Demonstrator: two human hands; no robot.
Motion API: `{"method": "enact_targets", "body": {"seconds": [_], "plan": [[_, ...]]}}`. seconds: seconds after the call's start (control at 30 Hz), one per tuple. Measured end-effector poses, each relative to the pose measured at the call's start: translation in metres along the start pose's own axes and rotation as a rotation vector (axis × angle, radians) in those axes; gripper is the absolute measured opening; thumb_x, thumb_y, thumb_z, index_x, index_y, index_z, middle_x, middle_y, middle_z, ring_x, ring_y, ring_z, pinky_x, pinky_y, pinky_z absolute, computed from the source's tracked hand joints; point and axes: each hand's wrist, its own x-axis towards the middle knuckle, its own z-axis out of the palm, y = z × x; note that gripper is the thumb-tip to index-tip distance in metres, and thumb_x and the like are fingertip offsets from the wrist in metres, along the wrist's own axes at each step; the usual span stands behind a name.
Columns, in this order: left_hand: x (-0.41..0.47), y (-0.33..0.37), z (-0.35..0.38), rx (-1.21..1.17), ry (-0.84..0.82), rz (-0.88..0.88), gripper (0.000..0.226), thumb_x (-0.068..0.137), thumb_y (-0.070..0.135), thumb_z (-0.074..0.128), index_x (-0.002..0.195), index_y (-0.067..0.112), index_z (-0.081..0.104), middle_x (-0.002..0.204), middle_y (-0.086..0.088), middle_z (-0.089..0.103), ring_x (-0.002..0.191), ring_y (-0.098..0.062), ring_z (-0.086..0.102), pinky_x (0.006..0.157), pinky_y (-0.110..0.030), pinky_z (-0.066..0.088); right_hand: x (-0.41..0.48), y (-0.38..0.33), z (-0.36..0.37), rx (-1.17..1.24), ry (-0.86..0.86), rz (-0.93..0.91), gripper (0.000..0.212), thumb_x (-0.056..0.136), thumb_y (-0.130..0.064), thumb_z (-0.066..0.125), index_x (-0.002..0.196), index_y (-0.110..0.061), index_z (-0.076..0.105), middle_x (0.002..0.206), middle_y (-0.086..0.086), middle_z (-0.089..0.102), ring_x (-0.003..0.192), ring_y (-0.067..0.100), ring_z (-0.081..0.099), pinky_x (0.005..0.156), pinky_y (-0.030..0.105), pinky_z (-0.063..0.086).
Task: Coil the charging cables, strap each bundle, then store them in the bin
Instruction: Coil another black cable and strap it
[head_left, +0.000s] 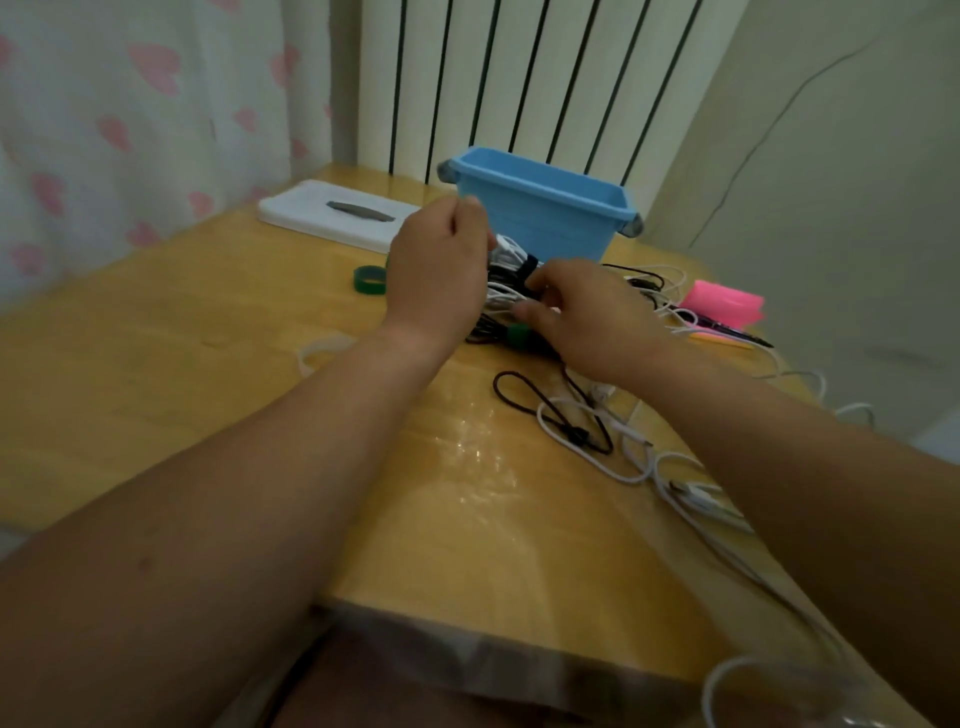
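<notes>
Loose cables lie nearest on the table, right of centre. Beyond them, the right hand pinches a coiled bundle just in front of the blue bin. The left hand is just left of the bundle, fingers curled; whether they grip anything cannot be told.

Pale blue plastic bin, honey-yellow wooden desk, white curtain with pink hearts far left, white panel with black vertical stripes behind, green strap roll left, pink case right, black and white loose cables near right
</notes>
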Motion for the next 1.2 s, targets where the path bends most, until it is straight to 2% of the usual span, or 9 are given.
{"method": "enact_targets", "body": {"seconds": [0.23, 0.37, 0.47, 0.57, 0.7, 0.8, 1.0, 1.1, 1.2], "plan": [[-0.016, -0.001, 0.007, 0.202, -0.452, 0.094, 0.028, 0.106, 0.035, 0.057, 0.094, 0.013, 0.071, 0.084, 0.0, 0.069, 0.079, -0.021, 0.067, 0.075, -0.051, 0.061, -0.056, 0.035, -0.038, 0.163, 0.079, 0.077, 0.02, 0.103, -0.044, 0.063, 0.107, -0.027, 0.074, 0.097, -0.013, 0.069, 0.093, 0.011, 0.064, 0.08, 0.033, 0.05], [-0.023, 0.006, 0.0, 0.502, -0.893, 0.164, 0.013, 0.102, 0.036, 0.063, 0.112, 0.037, 0.07, 0.108, 0.018, 0.068, 0.101, -0.004, 0.063, 0.082, -0.029, 0.051, -0.089, 0.046, -0.051, 0.199, 0.086, 0.107, 0.019, 0.103, -0.041, 0.063, 0.106, -0.026, 0.075, 0.09, -0.018, 0.067, 0.086, -0.001, 0.061, 0.07, 0.021, 0.044], [-0.024, 0.009, -0.006, 0.796, -1.055, 0.187, 0.015, 0.097, 0.035, 0.071, 0.111, 0.036, 0.067, 0.109, 0.016, 0.064, 0.101, -0.005, 0.061, 0.079, -0.025, 0.048, -0.105, 0.044, -0.053, 0.265, -0.05, 0.098, 0.015, 0.101, -0.042, 0.067, 0.107, -0.03, 0.076, 0.094, -0.015, 0.071, 0.088, 0.0, 0.064, 0.077, 0.026, 0.05], [-0.019, 0.006, -0.008, 0.79, -0.956, 0.215, 0.005, 0.098, 0.03, 0.072, 0.099, 0.032, 0.068, 0.102, 0.009, 0.067, 0.096, -0.012, 0.063, 0.081, -0.033, 0.052, -0.111, 0.038, -0.04, 0.168, -0.193, 0.038, 0.017, 0.1, -0.04, 0.067, 0.112, -0.032, 0.075, 0.105, -0.015, 0.071, 0.097, 0.004, 0.066, 0.09, 0.034, 0.056], [-0.009, 0.004, -0.01, 0.031, -0.667, -0.108, 0.009, 0.103, 0.016, 0.066, 0.094, 0.015, 0.068, 0.092, -0.004, 0.076, 0.089, -0.02, 0.073, 0.085, -0.038, 0.059, -0.104, 0.04, -0.028, 0.073, -0.185, 0.057, 0.017, 0.101, -0.028, 0.063, 0.113, -0.032, 0.075, 0.107, -0.014, 0.069, 0.084, 0.001, 0.061, 0.081, 0.029, 0.051], [-0.004, 0.004, -0.01, -0.341, -0.535, -0.254, 0.016, 0.107, 0.014, 0.054, 0.094, 0.009, 0.062, 0.081, -0.014, 0.065, 0.077, -0.03, 0.068, 0.083, -0.045, 0.063, -0.093, 0.043, -0.027, 0.094, -0.175, 0.074, 0.015, 0.098, -0.027, 0.066, 0.109, -0.031, 0.077, 0.101, -0.014, 0.071, 0.092, 0.008, 0.066, 0.082, 0.03, 0.053], [-0.006, 0.009, -0.007, -0.443, -0.479, -0.266, 0.017, 0.112, 0.023, 0.052, 0.102, 0.011, 0.059, 0.075, -0.006, 0.057, 0.06, -0.02, 0.053, 0.064, -0.037, 0.053, -0.059, 0.029, -0.043, 0.219, -0.055, 0.057, 0.025, 0.106, -0.041, 0.055, 0.104, -0.026, 0.074, 0.098, -0.006, 0.073, 0.093, 0.016, 0.067, 0.089, 0.043, 0.057], [-0.01, 0.01, -0.003, -0.576, -0.464, -0.302, 0.018, 0.113, 0.025, 0.052, 0.109, 0.012, 0.063, 0.081, -0.004, 0.059, 0.068, -0.015, 0.053, 0.066, -0.032, 0.05, -0.048, 0.008, -0.047, 0.38, -0.121, 0.02, 0.04, 0.103, -0.059, 0.053, 0.097, -0.026, 0.074, 0.095, -0.001, 0.072, 0.091, 0.019, 0.068, 0.086, 0.045, 0.054], [-0.009, 0.01, -0.002, -0.777, -0.384, -0.373, 0.019, 0.113, 0.025, 0.053, 0.116, 0.012, 0.067, 0.092, -0.005, 0.062, 0.08, -0.016, 0.058, 0.074, -0.031, 0.051, -0.041, -0.005, -0.038, 0.383, -0.164, -0.061, 0.038, 0.104, -0.051, 0.056, 0.091, -0.021, 0.075, 0.086, 0.001, 0.074, 0.084, 0.02, 0.068, 0.083, 0.047, 0.054]]}}
